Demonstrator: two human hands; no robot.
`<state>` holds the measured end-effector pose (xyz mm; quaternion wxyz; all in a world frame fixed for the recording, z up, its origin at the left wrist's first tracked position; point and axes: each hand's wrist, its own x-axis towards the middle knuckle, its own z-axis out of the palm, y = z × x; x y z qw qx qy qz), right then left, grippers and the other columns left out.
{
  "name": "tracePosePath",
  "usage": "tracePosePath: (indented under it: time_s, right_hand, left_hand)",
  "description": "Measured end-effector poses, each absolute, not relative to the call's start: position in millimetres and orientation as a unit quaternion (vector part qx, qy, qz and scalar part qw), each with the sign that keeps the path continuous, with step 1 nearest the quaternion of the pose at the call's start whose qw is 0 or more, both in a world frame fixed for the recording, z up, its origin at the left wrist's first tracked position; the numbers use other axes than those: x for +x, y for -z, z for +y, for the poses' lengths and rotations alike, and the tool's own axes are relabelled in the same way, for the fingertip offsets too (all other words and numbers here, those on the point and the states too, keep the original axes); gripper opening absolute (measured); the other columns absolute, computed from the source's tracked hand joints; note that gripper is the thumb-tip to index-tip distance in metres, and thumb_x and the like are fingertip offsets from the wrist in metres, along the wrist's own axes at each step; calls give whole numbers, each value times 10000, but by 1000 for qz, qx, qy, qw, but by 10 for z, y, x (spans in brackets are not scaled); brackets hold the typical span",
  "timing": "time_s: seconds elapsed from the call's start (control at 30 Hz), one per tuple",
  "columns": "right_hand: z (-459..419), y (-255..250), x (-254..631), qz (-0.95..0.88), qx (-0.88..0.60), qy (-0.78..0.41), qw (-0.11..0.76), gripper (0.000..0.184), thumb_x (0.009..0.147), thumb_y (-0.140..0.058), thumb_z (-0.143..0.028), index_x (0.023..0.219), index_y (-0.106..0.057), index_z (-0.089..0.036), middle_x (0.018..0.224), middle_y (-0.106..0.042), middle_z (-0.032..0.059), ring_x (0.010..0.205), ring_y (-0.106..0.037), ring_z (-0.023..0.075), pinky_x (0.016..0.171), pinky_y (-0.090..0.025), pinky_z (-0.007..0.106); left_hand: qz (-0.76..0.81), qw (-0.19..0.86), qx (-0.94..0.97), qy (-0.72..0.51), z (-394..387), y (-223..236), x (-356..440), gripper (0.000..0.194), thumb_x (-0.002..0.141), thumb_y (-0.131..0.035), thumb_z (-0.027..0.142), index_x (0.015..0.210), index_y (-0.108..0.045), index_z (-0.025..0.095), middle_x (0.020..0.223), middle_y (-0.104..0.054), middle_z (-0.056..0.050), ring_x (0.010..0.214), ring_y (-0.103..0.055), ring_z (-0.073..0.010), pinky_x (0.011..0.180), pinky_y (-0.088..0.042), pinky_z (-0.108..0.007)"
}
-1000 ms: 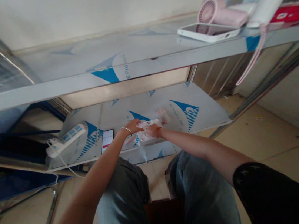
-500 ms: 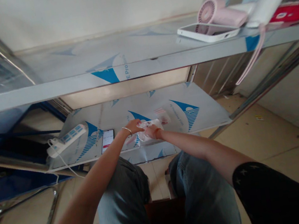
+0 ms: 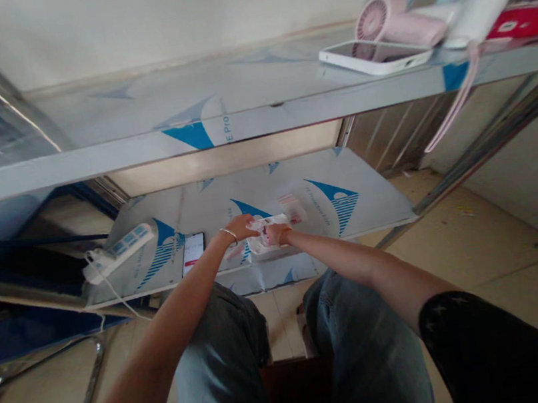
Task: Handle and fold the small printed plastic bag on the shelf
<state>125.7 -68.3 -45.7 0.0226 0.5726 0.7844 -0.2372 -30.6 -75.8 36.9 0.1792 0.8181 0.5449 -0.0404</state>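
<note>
Both my arms reach down to the lower steel shelf (image 3: 375, 202) in front of my knees. My left hand (image 3: 240, 227), a thin bracelet on its wrist, is closed on one end of a small clear plastic packet (image 3: 272, 222) with white contents. My right hand (image 3: 275, 233) pinches the same packet from the near side. A heap of more clear packets (image 3: 260, 248) lies under my hands. Another small packet with pink print (image 3: 292, 205) rests just beyond them.
A phone with a lit screen (image 3: 192, 251) lies left of my hands, and a white power strip (image 3: 117, 251) with its cable further left. On the upper shelf (image 3: 195, 111) at right sit a white phone (image 3: 373, 56), a pink handheld fan (image 3: 394, 24) and a red box (image 3: 525, 22).
My hands have shifted only slightly on the packet; the right hand has drawn a little closer to the left. Nothing else has moved.
</note>
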Motion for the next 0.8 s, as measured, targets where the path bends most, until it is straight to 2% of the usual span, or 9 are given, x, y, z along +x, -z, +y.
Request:
tracePosePath:
  time_s: [0.1,0.2,0.33,0.47,0.6,0.8]
  right_hand:
    - [-705,413,1235,794,554,243,61,341,724,-681,-183,1059,-681,-118,1104,-644,187,991,-605,284,792,-444,287]
    - [-720,386,1235,795,556,234,60,314,737,-671,-168,1048,-682,-128,1114,-641,180,992,-603,276,784,-436,279]
    - [-748,339,1269,814,532,225,56,193,780,-582,-126,933,-699,-123,1000,-677,146,886,-618,227,694,-415,257]
    - [-784,280,1280,830,503,237,53,130,718,-606,-50,778,-697,-121,865,-689,116,789,-610,185,669,-392,238]
    - [-749,290,1273,811,534,237,32,73,714,-649,-85,770,-690,-104,849,-685,128,766,-604,176,637,-381,230]
    - [-652,390,1324,779,568,264,25,223,620,-745,-98,838,-701,-107,754,-670,87,739,-600,154,605,-382,205]
  left_hand:
    - [544,181,818,33,-751,-349,-312,420,732,-671,346,1089,-604,135,1122,-644,-88,986,-601,-215,811,-441,-255]
    - [545,183,818,26,-755,-347,-317,407,728,-673,344,1078,-608,147,1106,-650,-83,970,-606,-212,801,-443,-254]
    - [547,182,817,30,-766,-369,-309,391,727,-671,346,1058,-617,146,1088,-655,-85,956,-612,-210,784,-446,-247]
    - [544,178,819,35,-767,-373,-302,392,725,-672,355,1055,-624,148,1084,-657,-85,960,-612,-213,786,-448,-249]
    - [538,169,825,30,-750,-337,-316,388,722,-673,365,1049,-626,164,1067,-664,-73,939,-615,-206,775,-453,-249]
    - [537,179,824,23,-732,-303,-336,394,725,-673,361,1059,-622,159,1085,-659,-75,953,-612,-202,784,-454,-245]
